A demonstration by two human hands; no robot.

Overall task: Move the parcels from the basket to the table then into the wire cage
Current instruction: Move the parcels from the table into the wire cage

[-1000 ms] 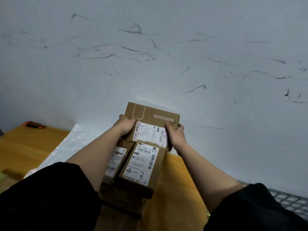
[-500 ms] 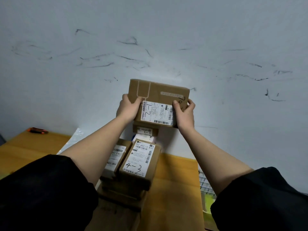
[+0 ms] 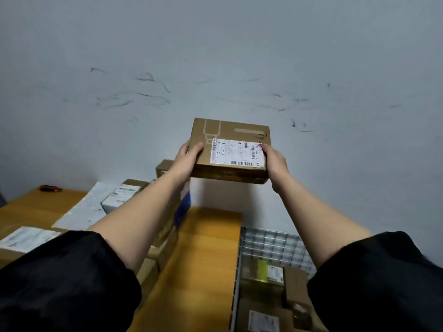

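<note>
A brown cardboard parcel (image 3: 230, 149) with a white label marked "1-2" is held up in the air in front of the wall. My left hand (image 3: 185, 159) grips its left edge and my right hand (image 3: 275, 161) grips its right edge. Below it lies the yellow wooden table (image 3: 206, 255) with several other parcels (image 3: 122, 195) on its left part, partly hidden by my left arm. The wire cage (image 3: 271, 240) stands at the table's right end, and parcels (image 3: 266, 279) lie inside it.
A grey scuffed wall rises right behind the table. An orange and black tool (image 3: 50, 188) lies at the table's far left corner. A white plastic mailer (image 3: 86, 209) lies flat among the parcels on the left.
Both hands have lifted the "1-2" parcel off the stack and carried it up and to the right. My view has swung right, bringing the wire cage into sight.
</note>
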